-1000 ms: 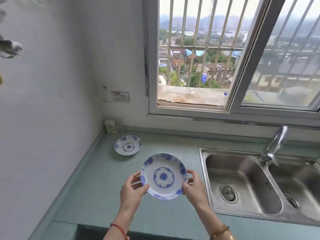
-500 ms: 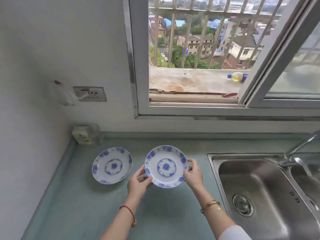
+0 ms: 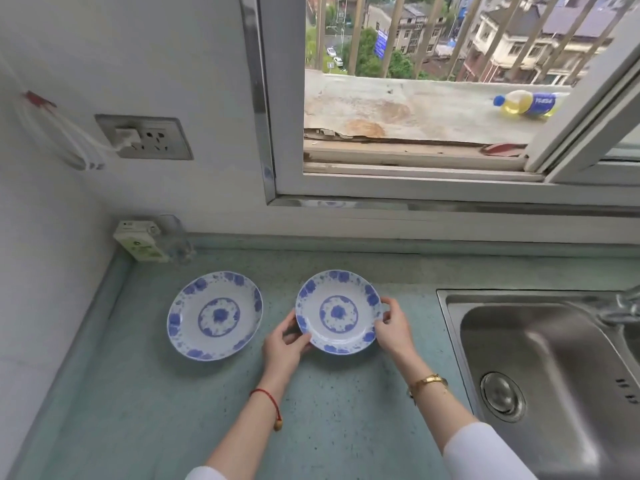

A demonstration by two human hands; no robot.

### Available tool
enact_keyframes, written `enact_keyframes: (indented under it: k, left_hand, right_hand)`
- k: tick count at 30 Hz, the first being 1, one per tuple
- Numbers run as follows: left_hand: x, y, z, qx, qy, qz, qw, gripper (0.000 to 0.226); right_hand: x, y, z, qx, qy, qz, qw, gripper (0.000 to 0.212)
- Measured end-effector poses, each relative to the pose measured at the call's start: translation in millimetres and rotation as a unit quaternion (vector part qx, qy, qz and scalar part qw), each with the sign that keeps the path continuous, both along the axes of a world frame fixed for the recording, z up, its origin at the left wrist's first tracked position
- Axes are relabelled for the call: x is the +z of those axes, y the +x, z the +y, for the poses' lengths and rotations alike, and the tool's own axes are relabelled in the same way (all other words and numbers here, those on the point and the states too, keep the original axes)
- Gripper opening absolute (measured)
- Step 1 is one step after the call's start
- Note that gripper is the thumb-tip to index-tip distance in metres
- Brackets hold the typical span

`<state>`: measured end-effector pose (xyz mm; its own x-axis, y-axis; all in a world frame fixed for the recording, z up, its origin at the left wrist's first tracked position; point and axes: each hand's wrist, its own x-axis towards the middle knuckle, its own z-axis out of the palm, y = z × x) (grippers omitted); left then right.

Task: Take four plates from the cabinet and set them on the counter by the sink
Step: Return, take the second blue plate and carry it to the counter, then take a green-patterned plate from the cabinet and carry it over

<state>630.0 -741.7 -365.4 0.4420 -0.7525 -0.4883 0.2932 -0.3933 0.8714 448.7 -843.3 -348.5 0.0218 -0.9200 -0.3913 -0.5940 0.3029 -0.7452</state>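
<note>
Two white plates with blue flower patterns are on the pale green counter (image 3: 145, 403). The left plate (image 3: 214, 315) lies flat by itself. The right plate (image 3: 338, 311) sits low on the counter between my hands. My left hand (image 3: 284, 344) grips its lower left rim with the thumb on top. My right hand (image 3: 393, 325) grips its right rim. The steel sink (image 3: 540, 355) lies just to the right of this plate.
A small green-and-white box (image 3: 138, 241) and a clear holder stand in the back left corner. A wall socket (image 3: 147, 137) with a plugged cable is above them. The open window (image 3: 415, 98) has a bottle (image 3: 528, 103) lying on its outer ledge. A tap (image 3: 623, 304) is at the right edge.
Both hands carried the plate forward and down to the counter, to the right of the first plate. My head has moved closer and tilted down.
</note>
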Motion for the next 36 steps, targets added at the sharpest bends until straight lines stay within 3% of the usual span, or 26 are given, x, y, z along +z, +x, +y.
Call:
enact_keyframes:
  k: [11,16,23,28,33,36]
  left_hand:
    - [15,1,6,-0.025,0.013,-0.047,0.999,0.074]
    - [59,12,39,-0.006,-0.018,-0.137,0.99,0.054]
    - [142,8,129,0.087,-0.122,-0.179,0.972,0.044]
    - [178,-44,213,0.196,-0.165,-0.202,0.945,0.04]
    - [197,-124,299,0.308,-0.165,-0.199,0.916,0.051]
    - [210,-174,353,0.394,-0.156,-0.208,0.881,0.045]
  right_hand:
    - [15,2,7,-0.022,-0.008,0.032,0.999,0.053]
    - [63,4,30,-0.038,-0.09,-0.025,0.995,0.031]
    - [141,15,104,0.135,-0.047,-0.23,0.963,0.017]
    - [171,-2,160,0.245,-0.02,-0.282,0.927,0.019]
    - [191,-34,213,0.338,0.011,-0.318,0.885,0.023]
    - [200,-48,254,0.409,0.019,-0.333,0.85,0.022]
